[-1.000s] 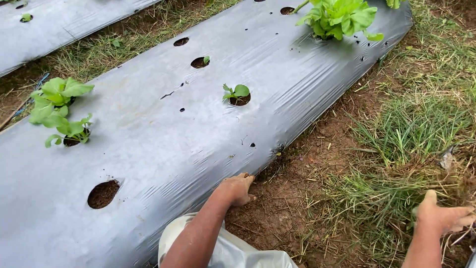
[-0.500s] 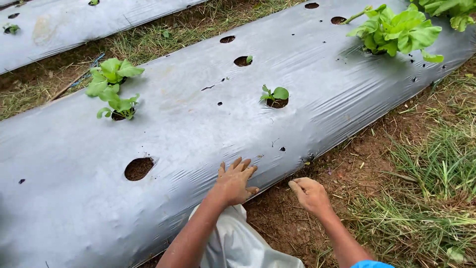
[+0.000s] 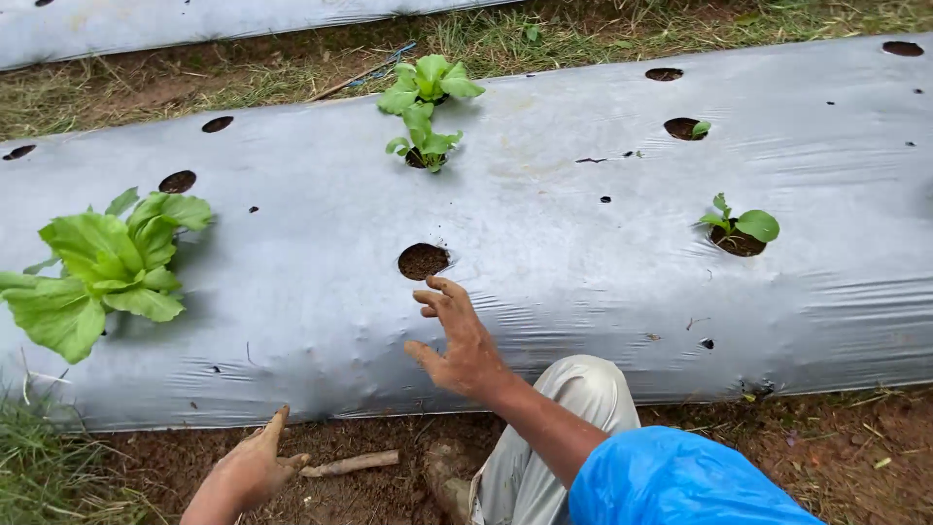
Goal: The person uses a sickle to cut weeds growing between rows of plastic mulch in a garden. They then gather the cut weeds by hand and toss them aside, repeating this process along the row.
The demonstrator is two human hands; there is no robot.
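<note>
Nearest the camera, the left hand point(image 3: 255, 471) is being pressed onto bare soil point(image 3: 369, 486), fingers loosely spread and holding nothing, with a short stick point(image 3: 350, 464) lying just beside it. Above it, the right hand point(image 3: 457, 335) is being held over the grey plastic mulch point(image 3: 544, 243), fingers open and empty, fingertips just short of an unplanted hole point(image 3: 424, 261) of dark earth. For that hole to be worked well, the film around its rim should probably be kept flat and untorn (a judgement only). Further off, leafy seedlings point(image 3: 424, 107) are standing in other holes, with a big one point(image 3: 97, 267) at left.
</note>
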